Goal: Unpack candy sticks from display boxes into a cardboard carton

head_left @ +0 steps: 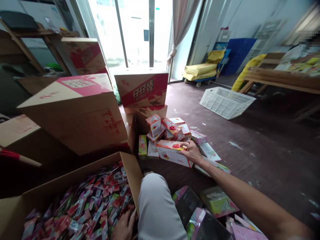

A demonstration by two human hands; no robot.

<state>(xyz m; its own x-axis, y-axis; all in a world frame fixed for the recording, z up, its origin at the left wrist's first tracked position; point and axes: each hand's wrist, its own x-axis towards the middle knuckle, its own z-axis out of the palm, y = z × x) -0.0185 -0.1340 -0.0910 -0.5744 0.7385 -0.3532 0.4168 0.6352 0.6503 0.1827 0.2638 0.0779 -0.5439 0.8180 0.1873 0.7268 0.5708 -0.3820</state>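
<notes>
My right hand point(193, 152) grips the right end of a white and orange fruit-printed box point(172, 151), fingers over its top edge. The box lies on its long side among several similar small boxes point(173, 129) piled on the floor. At the lower left, my left hand point(124, 226) rests inside an open cardboard carton point(131, 175), near its right wall. Its fingers are stretched out over a heap of small wrapped packets point(90, 203) in red, green and purple; no packet shows clearly in its grasp. My bent knee point(160, 203) is between the two hands.
Large printed cartons point(82, 113) stand at the left, and another carton point(142, 90) is behind the small boxes. Pink, green and black boxes point(205, 223) lie right of my knee. Further right are a white plastic crate point(222, 103), a trolley with yellow sacks point(201, 70) and a wooden table point(282, 76).
</notes>
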